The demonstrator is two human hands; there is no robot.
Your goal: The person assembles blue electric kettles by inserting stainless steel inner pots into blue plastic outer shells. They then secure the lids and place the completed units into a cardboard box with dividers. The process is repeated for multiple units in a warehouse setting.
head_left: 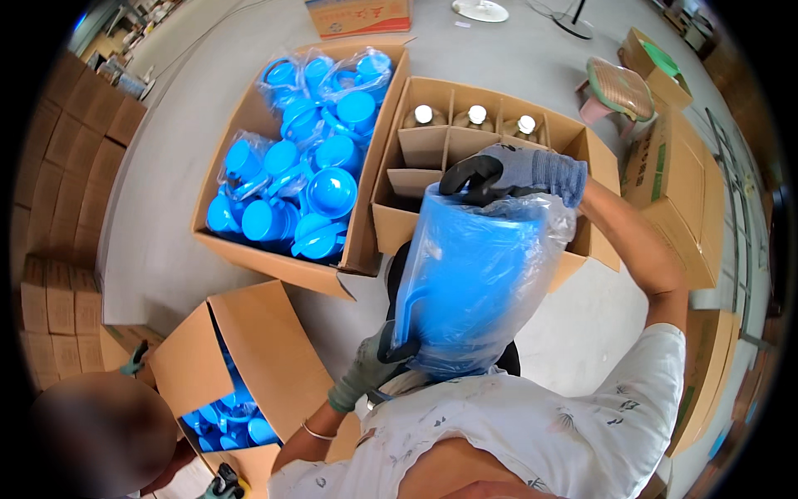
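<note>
A large blue plastic jug (474, 283), wrapped in a clear plastic bag (559, 229), is held tilted in front of my body. My right hand (503, 173), in a grey-blue glove with black fingers, is closed over the jug's upper rim. At the lower left of the jug, my left hand (378, 362), in a green-grey glove with a black palm, grips it beside the handle; part of its fingers is hidden. Behind the jug stands an open carton (573, 133) with cardboard dividers. Three white-capped bottles (476, 116) show in its far row.
An open carton (366, 237) of blue cup-shaped plastic pieces (332, 193) stands left. At lower left, another person's gloved hand (223, 484) is near a carton (274, 333) of blue pieces. Stacked cartons (66, 166) line the left; a stool (617, 87) and cartons (673, 195) stand right.
</note>
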